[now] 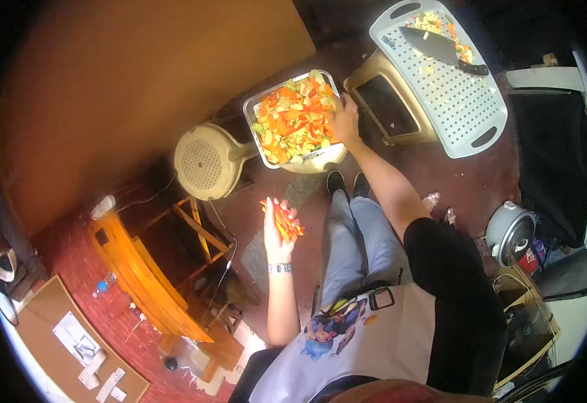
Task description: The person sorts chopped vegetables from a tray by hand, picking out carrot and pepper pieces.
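Sliced red and orange vegetable pieces (285,223) lie in my left hand (278,232), its fingers curled around them, palm up, below the tray. A silvery watch band circles that wrist. My right hand (345,119) reaches to the right edge of a metal tray (258,138) heaped with chopped orange, red and pale green vegetables (293,121). Its fingertips are partly hidden at the heap, so what they hold cannot be made out. The tray rests on a cream stool (317,161).
A large knife (441,48) and chopped bits lie on a perforated grey-white board (465,114) at the upper right, over a beige stool (391,101). A round stool (203,161) stands left of the tray. A wooden table (147,282) is at left, a rice cooker (510,232) at right.
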Available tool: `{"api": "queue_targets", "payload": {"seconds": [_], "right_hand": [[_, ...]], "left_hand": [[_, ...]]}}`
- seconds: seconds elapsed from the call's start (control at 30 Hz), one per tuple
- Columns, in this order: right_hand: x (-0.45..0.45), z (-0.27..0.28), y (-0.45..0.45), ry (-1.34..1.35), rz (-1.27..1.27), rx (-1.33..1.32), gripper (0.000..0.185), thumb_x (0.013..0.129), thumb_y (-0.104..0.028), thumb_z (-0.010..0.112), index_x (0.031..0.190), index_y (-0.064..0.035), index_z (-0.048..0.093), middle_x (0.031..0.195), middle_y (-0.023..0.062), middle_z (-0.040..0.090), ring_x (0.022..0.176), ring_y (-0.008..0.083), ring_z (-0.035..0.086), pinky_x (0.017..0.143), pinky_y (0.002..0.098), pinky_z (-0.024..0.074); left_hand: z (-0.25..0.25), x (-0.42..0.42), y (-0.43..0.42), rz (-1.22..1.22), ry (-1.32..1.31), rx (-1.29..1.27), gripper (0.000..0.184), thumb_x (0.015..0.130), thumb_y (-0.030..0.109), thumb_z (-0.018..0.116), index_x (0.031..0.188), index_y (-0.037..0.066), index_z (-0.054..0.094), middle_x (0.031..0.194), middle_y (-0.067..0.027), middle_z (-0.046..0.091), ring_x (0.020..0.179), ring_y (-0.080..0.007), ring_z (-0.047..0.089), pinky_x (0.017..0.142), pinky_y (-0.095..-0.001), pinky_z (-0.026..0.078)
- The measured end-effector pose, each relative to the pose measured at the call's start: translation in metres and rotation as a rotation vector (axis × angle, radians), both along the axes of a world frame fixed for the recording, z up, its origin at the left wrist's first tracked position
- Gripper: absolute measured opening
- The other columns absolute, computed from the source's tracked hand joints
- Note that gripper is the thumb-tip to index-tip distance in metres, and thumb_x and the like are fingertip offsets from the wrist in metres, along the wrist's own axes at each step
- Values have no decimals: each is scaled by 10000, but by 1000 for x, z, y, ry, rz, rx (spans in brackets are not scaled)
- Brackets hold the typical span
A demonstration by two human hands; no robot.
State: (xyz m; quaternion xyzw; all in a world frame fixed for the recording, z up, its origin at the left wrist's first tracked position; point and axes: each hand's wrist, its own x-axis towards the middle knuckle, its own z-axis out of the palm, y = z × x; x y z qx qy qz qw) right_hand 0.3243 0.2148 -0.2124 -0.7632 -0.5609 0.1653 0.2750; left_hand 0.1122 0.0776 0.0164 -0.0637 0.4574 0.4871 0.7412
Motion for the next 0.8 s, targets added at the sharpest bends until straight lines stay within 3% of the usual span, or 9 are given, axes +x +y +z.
{"api": "queue_targets", "payload": {"seconds": [0.1, 0.2, 0.3, 0.33, 0.43, 0.47, 0.6, 0.7, 0.8], "right_hand": [[-12, 28, 29, 19, 66, 118, 564, 767, -222, 572, 1268, -39, 388, 1266, 214, 363, 1198, 362, 327, 1005, 443, 288], [-37, -11, 44, -72, 55, -25, 602, 761, -276, 573, 1283, -54, 373, 1300, 199, 338, 1239, 343, 282, 1045, 459, 210], [-64, 2, 31, 97, 128, -127, 624, 748, -294, 578, 1286, -55, 369, 1336, 186, 294, 1280, 336, 213, 1058, 489, 152], [-76, -6, 24, 106, 127, -102, 616, 747, -238, 579, 1291, -49, 360, 1356, 177, 256, 1291, 350, 173, 1056, 506, 140], [-98, -11, 16, 26, 64, -3, 617, 718, -142, 598, 1275, -23, 361, 1314, 180, 305, 1243, 375, 242, 1041, 485, 190], [-102, -10, 15, 55, 78, -17, 599, 720, -73, 582, 1274, -29, 357, 1325, 193, 271, 1238, 398, 237, 1045, 472, 199], [-118, -4, 13, 96, 172, -41, 606, 742, -11, 526, 1312, -67, 328, 1327, 213, 264, 1257, 391, 218, 1048, 470, 212], [-120, 3, 6, 26, 251, -153, 530, 807, -59, 469, 1316, -43, 321, 1375, 180, 213, 1273, 363, 214, 1060, 453, 203], [-108, 14, 2, 39, 320, -180, 493, 792, -41, 482, 1277, -36, 390, 1367, 167, 262, 1269, 342, 238, 1038, 443, 247]], "left_hand": [[-16, 1, 1, 27, 5, -28, 186, 924, 331, 459, 884, 150, 467, 789, 7, 467, 625, -114, 443, 470, -203, 397], [-22, 4, 1, 23, -35, -21, 189, 921, 340, 462, 881, 156, 467, 792, 10, 464, 639, -111, 444, 471, -204, 406], [-36, 5, 2, 34, -41, -50, 188, 920, 339, 464, 883, 155, 468, 792, 11, 464, 646, -108, 445, 466, -200, 406], [-39, 6, 2, 37, -40, -58, 187, 920, 338, 464, 884, 154, 469, 792, 11, 464, 646, -107, 445, 465, -199, 407], [-46, 9, 6, 38, -51, -59, 185, 920, 335, 466, 888, 153, 470, 791, 10, 464, 646, -107, 446, 465, -197, 409], [-48, 9, 7, 31, -60, -58, 184, 920, 334, 468, 889, 152, 471, 792, 10, 465, 646, -108, 446, 466, -197, 409], [-57, 11, 10, 40, -85, -62, 200, 923, 333, 459, 917, 139, 508, 808, -2, 475, 650, -105, 433, 464, -184, 406], [-56, 16, 13, 40, -90, -79, 201, 925, 333, 454, 916, 138, 507, 808, -3, 473, 653, -106, 436, 462, -187, 411], [-58, 18, 15, 20, -76, -88, 192, 923, 328, 461, 917, 139, 498, 809, 1, 464, 653, -107, 436, 467, -188, 410]]}}
